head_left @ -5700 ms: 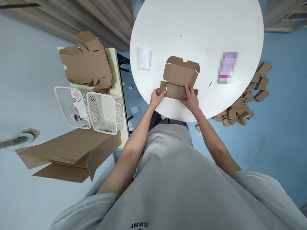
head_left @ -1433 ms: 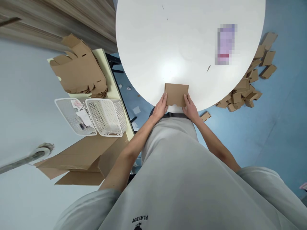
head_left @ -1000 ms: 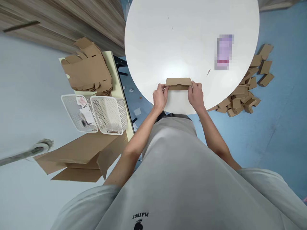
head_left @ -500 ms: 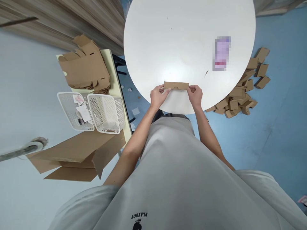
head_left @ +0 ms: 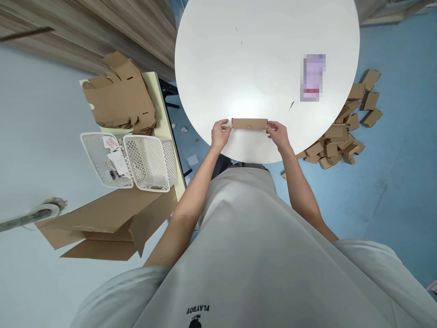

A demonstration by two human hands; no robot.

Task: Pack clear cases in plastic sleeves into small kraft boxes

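A small, closed brown cardboard box (head_left: 249, 123) lies lengthwise across the near part of the round white table (head_left: 211, 82). It has a half-round notch mark on the side facing me. At its left end is my left hand (head_left: 221, 135), thumb against the near corner and index finger bent beside the end. My right hand (head_left: 277, 135) grips the right end between thumb and fingers. The undersides of the fingers are hidden.
A blurred purple item (head_left: 312, 77) lies on the table's right side. Small cardboard boxes (head_left: 336, 136) are heaped on the blue floor at right. At left, a side table holds flattened cardboard (head_left: 119, 98) and white baskets (head_left: 146, 161), near a large open carton (head_left: 109, 214).
The box's notched flap now sits flush. My left thumb has slid from the box's front face back to its left corner. My right fingers have shifted slightly around the right end.
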